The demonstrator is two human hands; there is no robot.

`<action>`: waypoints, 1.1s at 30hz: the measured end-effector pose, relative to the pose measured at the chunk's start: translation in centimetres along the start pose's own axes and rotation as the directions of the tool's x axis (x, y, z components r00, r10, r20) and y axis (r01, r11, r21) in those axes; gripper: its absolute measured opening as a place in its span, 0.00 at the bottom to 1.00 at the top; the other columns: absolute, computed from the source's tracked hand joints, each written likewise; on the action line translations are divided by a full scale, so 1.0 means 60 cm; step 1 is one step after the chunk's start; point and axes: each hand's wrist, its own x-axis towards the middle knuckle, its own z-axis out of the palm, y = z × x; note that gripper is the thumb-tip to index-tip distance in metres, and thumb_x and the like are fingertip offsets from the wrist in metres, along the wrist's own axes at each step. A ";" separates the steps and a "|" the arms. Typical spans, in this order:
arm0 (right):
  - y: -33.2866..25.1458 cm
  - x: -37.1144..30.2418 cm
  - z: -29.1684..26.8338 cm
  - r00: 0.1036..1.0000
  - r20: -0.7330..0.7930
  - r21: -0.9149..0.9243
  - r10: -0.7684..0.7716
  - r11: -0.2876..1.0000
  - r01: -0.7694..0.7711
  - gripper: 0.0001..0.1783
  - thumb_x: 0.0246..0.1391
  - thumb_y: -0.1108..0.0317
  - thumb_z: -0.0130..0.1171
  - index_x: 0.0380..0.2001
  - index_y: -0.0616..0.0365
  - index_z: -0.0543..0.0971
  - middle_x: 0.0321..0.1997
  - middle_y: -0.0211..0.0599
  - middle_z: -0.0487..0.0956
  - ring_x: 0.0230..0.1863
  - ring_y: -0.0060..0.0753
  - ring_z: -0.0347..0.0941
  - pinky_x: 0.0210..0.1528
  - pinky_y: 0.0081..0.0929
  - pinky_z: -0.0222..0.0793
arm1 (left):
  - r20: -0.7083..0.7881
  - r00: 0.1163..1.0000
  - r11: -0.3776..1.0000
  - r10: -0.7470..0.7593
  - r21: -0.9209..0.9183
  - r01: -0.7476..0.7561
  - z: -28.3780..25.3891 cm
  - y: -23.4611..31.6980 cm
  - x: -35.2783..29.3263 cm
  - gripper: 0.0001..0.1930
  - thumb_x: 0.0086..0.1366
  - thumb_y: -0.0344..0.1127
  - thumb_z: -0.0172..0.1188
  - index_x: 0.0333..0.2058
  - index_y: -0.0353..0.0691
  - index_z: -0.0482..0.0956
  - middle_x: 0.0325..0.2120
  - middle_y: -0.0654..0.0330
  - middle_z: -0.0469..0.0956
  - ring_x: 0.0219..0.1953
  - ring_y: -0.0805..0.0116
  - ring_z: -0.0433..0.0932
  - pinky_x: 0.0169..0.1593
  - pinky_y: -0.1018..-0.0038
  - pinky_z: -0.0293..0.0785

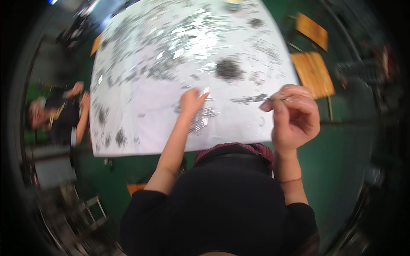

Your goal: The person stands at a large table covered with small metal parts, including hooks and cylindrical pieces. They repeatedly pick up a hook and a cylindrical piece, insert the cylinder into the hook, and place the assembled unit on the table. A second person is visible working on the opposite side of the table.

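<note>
My left hand [192, 101] is low over the white-covered table, above a loose pile of small shiny metal pieces [203, 121]. A bright small piece [206, 91] shows at its thumb and finger, which look closed on it, though motion smears them. Raised at the table's right edge, my right hand [297, 115] is closed in a pinch, thumb against fingers. A thin glint shows at the fingertips; what it is is too small to tell. Beside this hand, a short row of dark metal pieces [250, 100] lies on the table.
Many shiny flat pieces [188, 38] spread over the far part of the white table [149, 128]. A dark heap of small parts [229, 69] lies right of centre. At the left edge another person [62, 113] has hands near the table. Wooden stools [314, 74] stand at the right.
</note>
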 end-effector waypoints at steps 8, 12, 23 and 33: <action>-0.110 -0.011 -0.082 0.995 -0.073 -0.259 -0.074 0.965 0.052 0.09 0.37 0.84 0.57 0.27 0.67 0.74 0.30 0.40 0.75 0.30 0.33 0.72 0.31 0.22 0.68 | 0.164 0.976 0.979 0.141 0.124 -0.162 0.041 -0.050 0.025 0.22 0.46 0.49 0.64 0.15 0.32 0.70 0.14 0.51 0.70 0.18 0.54 0.68 0.25 0.61 0.63; -0.125 -0.065 -0.124 0.944 -0.331 -0.372 0.018 0.916 -0.148 0.06 0.40 0.83 0.56 0.24 0.64 0.72 0.29 0.38 0.72 0.28 0.30 0.70 0.29 0.20 0.65 | 0.154 0.904 0.909 0.399 0.067 -0.412 0.089 -0.121 0.077 0.14 0.48 0.40 0.58 0.22 0.31 0.73 0.21 0.50 0.73 0.25 0.52 0.71 0.30 0.62 0.67; -0.226 -0.186 -0.147 0.852 -0.515 -0.592 -0.096 0.759 -0.273 0.06 0.40 0.82 0.53 0.21 0.63 0.67 0.24 0.32 0.68 0.22 0.21 0.64 0.24 0.16 0.62 | 0.292 0.793 0.839 0.535 -0.072 -0.540 0.121 -0.021 0.050 0.08 0.46 0.31 0.54 0.21 0.30 0.74 0.20 0.49 0.74 0.24 0.52 0.73 0.28 0.63 0.67; -0.226 -0.212 -0.103 0.779 -0.624 -0.435 0.058 0.803 -0.408 0.04 0.42 0.81 0.53 0.24 0.63 0.69 0.29 0.32 0.70 0.26 0.20 0.67 0.27 0.15 0.65 | 0.339 0.754 0.819 0.563 -0.104 -0.564 0.113 0.019 0.048 0.08 0.45 0.31 0.53 0.21 0.29 0.73 0.20 0.49 0.74 0.24 0.52 0.73 0.28 0.63 0.67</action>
